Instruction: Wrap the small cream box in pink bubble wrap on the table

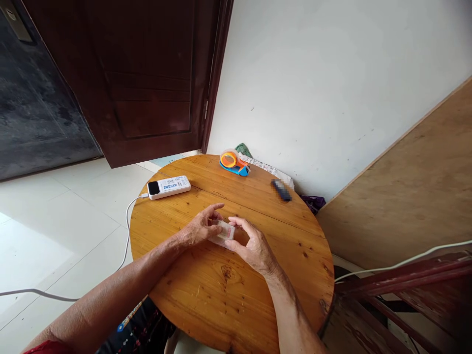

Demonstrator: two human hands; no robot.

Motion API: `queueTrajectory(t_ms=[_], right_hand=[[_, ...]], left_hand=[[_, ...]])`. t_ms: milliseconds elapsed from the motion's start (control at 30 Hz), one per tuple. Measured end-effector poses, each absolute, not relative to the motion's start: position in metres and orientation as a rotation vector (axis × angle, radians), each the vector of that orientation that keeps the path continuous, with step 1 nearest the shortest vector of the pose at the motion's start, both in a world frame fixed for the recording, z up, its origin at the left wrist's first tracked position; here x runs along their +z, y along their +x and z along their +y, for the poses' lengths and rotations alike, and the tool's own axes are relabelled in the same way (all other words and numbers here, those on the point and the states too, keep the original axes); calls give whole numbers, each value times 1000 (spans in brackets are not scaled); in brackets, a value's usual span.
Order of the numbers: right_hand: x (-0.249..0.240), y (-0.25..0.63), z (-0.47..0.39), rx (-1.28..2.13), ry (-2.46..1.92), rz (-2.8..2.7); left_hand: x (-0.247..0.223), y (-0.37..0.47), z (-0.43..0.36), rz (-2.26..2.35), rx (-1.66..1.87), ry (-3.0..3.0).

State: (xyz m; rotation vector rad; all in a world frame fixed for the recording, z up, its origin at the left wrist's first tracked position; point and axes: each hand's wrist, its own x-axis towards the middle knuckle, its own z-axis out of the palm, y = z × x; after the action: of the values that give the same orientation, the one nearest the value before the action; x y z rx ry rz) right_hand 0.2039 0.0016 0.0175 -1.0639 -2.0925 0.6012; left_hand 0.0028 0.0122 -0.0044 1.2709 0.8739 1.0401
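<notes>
A small flat whitish, see-through plastic box (223, 231) with reddish print sits between my two hands, low over the middle of the round wooden table. My left hand (202, 226) has its thumb on the box's near left part; its index finger sticks out, and the other fingers are partly hidden behind. At the right end, my right hand (252, 243) pinches the box, thumb at the near corner and index finger at the far one. Whether the box rests on the wood or is slightly raised, I cannot tell.
The table (236, 305) carries a white device with a dark screen (169, 187) and its white cable (128, 231), an orange-and-blue tape dispenser (234, 163), and a dark blurred-out object (281, 190). A white wall (324, 88) and brown door (147, 73) stand behind.
</notes>
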Motion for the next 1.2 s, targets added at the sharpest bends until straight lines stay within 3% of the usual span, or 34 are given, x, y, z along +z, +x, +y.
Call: queueTrajectory(t_ms=[567,1033,1200], right_hand=[[29,211,2,597,-953,-2093],[17,190,-5,511,-911,-2039],[19,183,-10,624,-952,-1884]], left_hand=[[4,-2,11,972,1129,1251],[8,0,7,1030,1003,1357],[5,-2,4,1024,932,1443]])
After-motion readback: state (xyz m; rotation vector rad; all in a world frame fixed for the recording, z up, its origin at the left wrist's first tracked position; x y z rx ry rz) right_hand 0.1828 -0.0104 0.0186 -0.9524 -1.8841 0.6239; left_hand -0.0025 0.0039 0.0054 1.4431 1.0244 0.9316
